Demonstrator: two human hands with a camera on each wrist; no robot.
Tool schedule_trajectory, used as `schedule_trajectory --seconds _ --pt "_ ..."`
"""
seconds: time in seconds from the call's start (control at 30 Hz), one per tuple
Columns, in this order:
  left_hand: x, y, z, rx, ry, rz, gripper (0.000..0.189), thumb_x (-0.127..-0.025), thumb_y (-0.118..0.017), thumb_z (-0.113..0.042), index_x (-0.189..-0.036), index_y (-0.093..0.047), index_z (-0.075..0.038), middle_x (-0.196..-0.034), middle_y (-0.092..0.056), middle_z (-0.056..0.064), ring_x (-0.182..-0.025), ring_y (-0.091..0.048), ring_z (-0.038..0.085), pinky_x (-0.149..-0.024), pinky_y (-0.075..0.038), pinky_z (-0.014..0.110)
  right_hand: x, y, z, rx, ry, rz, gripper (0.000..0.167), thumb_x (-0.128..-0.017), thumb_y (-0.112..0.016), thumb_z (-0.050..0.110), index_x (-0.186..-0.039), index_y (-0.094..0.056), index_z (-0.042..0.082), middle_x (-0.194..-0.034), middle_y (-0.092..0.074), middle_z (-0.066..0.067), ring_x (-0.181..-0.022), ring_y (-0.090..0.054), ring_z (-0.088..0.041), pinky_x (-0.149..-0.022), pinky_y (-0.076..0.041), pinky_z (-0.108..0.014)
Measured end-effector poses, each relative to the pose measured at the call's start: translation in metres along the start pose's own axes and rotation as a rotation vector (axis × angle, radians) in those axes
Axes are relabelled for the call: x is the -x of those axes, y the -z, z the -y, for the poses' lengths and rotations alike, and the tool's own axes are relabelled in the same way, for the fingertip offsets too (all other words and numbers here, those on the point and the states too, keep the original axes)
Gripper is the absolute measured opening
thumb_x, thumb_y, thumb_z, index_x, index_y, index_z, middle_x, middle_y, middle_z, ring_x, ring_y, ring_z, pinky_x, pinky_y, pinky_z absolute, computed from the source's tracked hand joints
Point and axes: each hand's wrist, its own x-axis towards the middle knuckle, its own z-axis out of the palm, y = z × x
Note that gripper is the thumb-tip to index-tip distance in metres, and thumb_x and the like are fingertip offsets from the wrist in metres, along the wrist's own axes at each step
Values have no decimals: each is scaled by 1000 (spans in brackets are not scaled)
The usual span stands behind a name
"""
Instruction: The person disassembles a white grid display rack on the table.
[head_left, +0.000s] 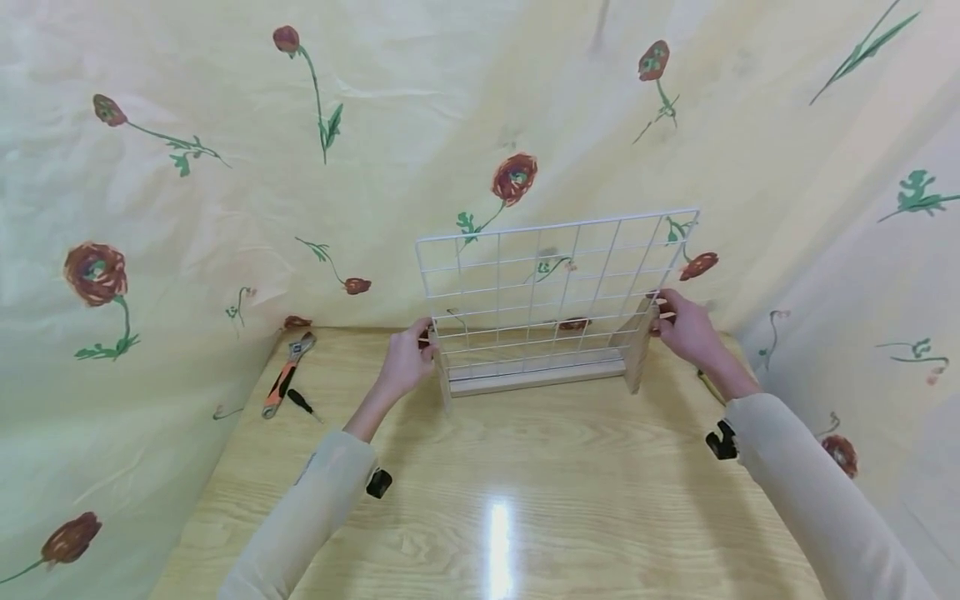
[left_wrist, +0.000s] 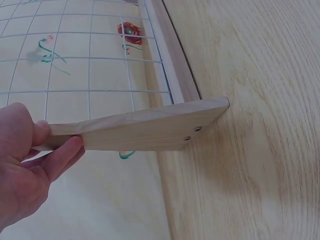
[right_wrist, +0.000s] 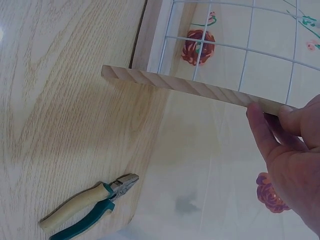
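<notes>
A white wire grid panel (head_left: 555, 283) stands upright between two wooden side boards, with a wooden bar (head_left: 540, 377) across the bottom. My left hand (head_left: 408, 358) grips the upper end of the left side board (left_wrist: 135, 127), thumb on one face and fingers on the other. Two screw heads (left_wrist: 192, 133) show near that board's lower end. On the other side, my right hand (head_left: 684, 327) pinches the top of the right side board (right_wrist: 190, 87) between thumb and fingers. The grid's lower edge runs along the bar in both wrist views.
At the table's left lie an adjustable wrench (head_left: 288, 375) with orange and black handle and a small black screwdriver (head_left: 303, 404). Pliers (right_wrist: 92, 207) with cream and green handles lie to the right of the rack. A flowered cloth (head_left: 375, 125) hangs behind the wooden table (head_left: 480, 467).
</notes>
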Motion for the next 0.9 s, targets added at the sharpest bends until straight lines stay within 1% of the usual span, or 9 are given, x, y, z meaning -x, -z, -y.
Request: schedule_trajectory --seconds 0.17,0.3,0.43,0.67,0.77,0.9 --pt "3 0 -1 -8 5 -3 41 -85 -64 15 -126 -56 15 -103 -69 28 -92 -70 39 -81 -61 44 -2 0 0 -13 -12 8 42 -90 -49 -19 -131 -45 -15 -109 -56 -44 -93 -62 -52 -65 -53 -9" --pt "6 2 -3 -18 4 -2 40 -85 -64 14 -125 -56 14 -103 -68 29 -91 -70 40 -80 -61 44 -3 -1 -1 -13 -5 2 41 -89 -49 -19 -130 -46 -15 -107 -57 -44 -92 -63 -52 -64 -55 -11" --pt "10 3 -3 -7 -4 -6 39 -85 -65 15 -123 -56 15 -101 -68 29 -90 -70 40 -78 -62 44 -3 -2 -2 -14 -5 13 41 -89 -48 -20 -130 -46 -16 -107 -57 -44 -93 -63 -54 -65 -57 -14" --pt "19 4 -5 -4 -23 -23 37 -83 -65 16 -119 -57 13 -99 -69 26 -90 -70 39 -77 -62 43 -3 -4 0 -12 -8 17 41 -89 -47 -19 -130 -47 -14 -108 -57 -43 -94 -63 -53 -65 -54 -11" --pt "21 5 -7 9 -14 -23 37 -83 -65 17 -120 -58 12 -100 -68 27 -91 -70 40 -78 -62 44 -2 -4 1 -8 -8 21 41 -89 -47 -19 -130 -47 -14 -108 -57 -43 -95 -63 -53 -65 -54 -10" --pt "24 5 -7 6 3 -19 40 -83 -65 17 -122 -58 10 -101 -69 26 -92 -70 39 -79 -62 43 -1 -5 3 -13 -3 23 41 -89 -47 -20 -130 -47 -15 -108 -57 -43 -96 -62 -55 -66 -57 -15"
